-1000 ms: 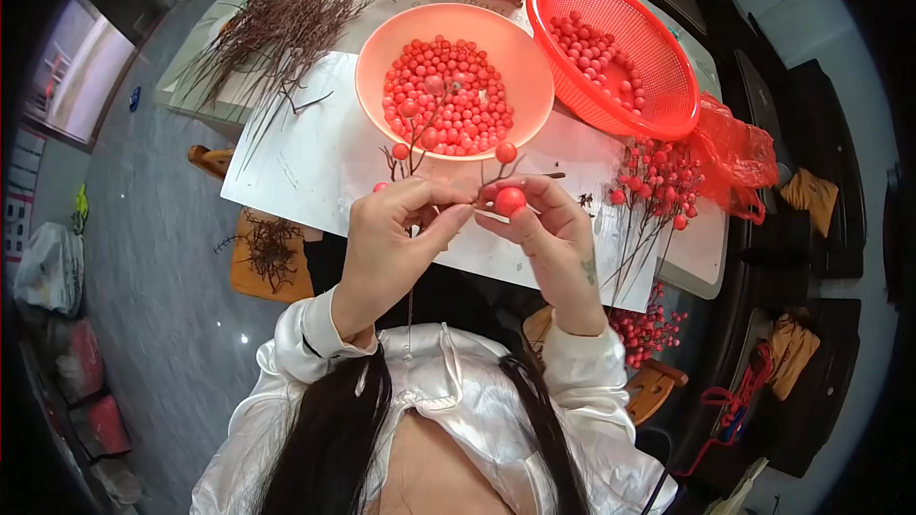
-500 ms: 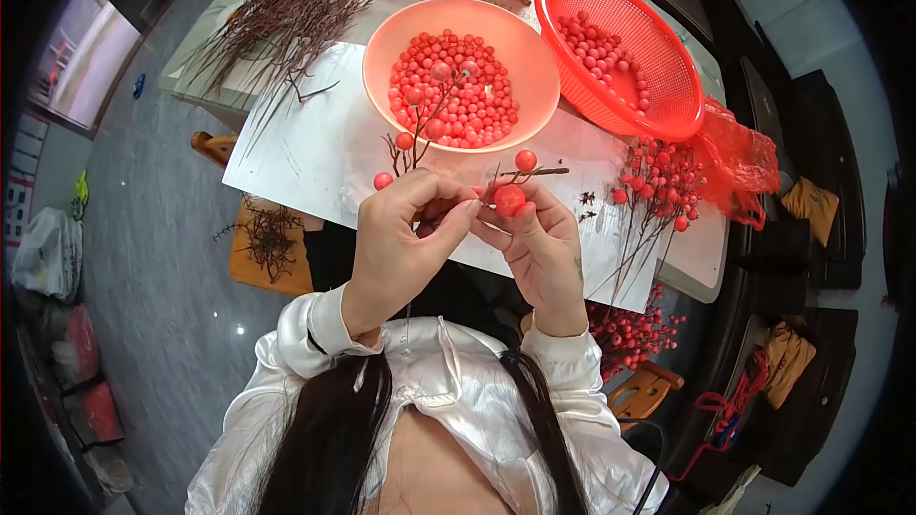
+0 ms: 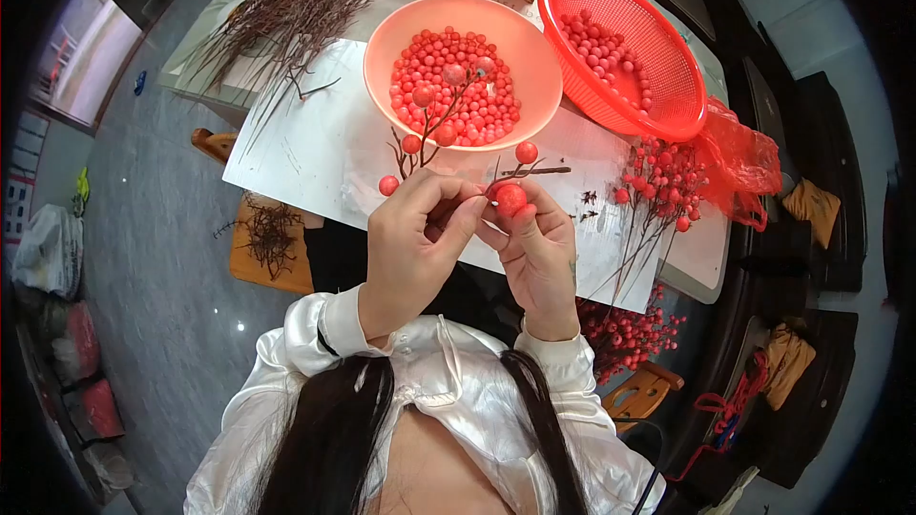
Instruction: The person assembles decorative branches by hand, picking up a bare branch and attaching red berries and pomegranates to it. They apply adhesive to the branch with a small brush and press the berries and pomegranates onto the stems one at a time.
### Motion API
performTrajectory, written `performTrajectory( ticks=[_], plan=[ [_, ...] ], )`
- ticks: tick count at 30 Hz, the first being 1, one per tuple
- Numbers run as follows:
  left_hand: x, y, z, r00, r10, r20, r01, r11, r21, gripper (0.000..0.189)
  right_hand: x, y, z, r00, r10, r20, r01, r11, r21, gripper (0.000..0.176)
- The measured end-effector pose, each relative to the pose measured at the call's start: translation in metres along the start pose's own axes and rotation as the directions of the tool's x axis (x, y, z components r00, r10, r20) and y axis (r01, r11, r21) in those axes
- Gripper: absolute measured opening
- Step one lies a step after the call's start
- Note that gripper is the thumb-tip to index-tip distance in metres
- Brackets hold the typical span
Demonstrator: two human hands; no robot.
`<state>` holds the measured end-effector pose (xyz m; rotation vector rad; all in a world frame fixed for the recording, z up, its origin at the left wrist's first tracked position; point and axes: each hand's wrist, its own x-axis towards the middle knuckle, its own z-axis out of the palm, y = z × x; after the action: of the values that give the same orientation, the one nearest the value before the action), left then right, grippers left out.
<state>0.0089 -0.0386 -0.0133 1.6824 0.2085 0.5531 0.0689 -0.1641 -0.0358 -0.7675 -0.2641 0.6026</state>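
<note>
Bare twigs [image 3: 296, 19] lie on the surface [image 3: 695, 262], overlapping a white sheet [image 3: 329, 153]. The left hand [image 3: 408, 253], thumb and finger pinched together, holds a branched sprig [image 3: 445, 134] whose tips reach over the peach bowl [image 3: 382, 67] of red berries. Just beside it, the right hand [image 3: 539, 267] grips a large berry [image 3: 511, 199] and short twig [image 3: 544, 171]. Rightward are the red colander [image 3: 611, 103], berry stems [image 3: 658, 181] and a red bag [image 3: 739, 157].

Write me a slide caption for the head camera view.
Two hands work on a berry-tipped stem before a bowl of red beads.
</note>
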Motion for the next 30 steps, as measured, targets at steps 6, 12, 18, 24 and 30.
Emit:
performTrajectory(
  ticks=[6,12,18,24,30],
  plan=[
    [-0.001,0.002,0.004,0.999,0.011,-0.037,-0.010,1.000,0.028,0.007,-0.001,0.003,0.000,1.000,-0.004,-0.014,0.004,1.000,-0.008,0.034],
    [-0.002,-0.001,0.006,0.995,0.071,-0.075,-0.065,0.995,0.073,0.007,0.000,0.005,0.002,0.999,-0.012,-0.034,0.012,1.000,-0.005,0.035],
    [-0.002,0.000,0.006,0.993,0.079,-0.092,-0.069,0.992,0.106,0.007,0.001,0.007,0.002,0.999,-0.013,-0.045,0.013,1.000,0.004,0.035],
    [-0.001,-0.003,0.006,0.987,0.112,-0.111,-0.098,0.988,0.123,0.008,0.001,0.009,0.004,0.998,-0.023,-0.052,0.023,1.000,-0.005,0.037],
    [-0.001,-0.004,0.005,0.987,0.114,-0.116,-0.100,0.988,0.121,0.007,0.002,0.010,0.004,0.998,-0.034,-0.060,0.033,0.999,-0.017,0.037]
  ],
)
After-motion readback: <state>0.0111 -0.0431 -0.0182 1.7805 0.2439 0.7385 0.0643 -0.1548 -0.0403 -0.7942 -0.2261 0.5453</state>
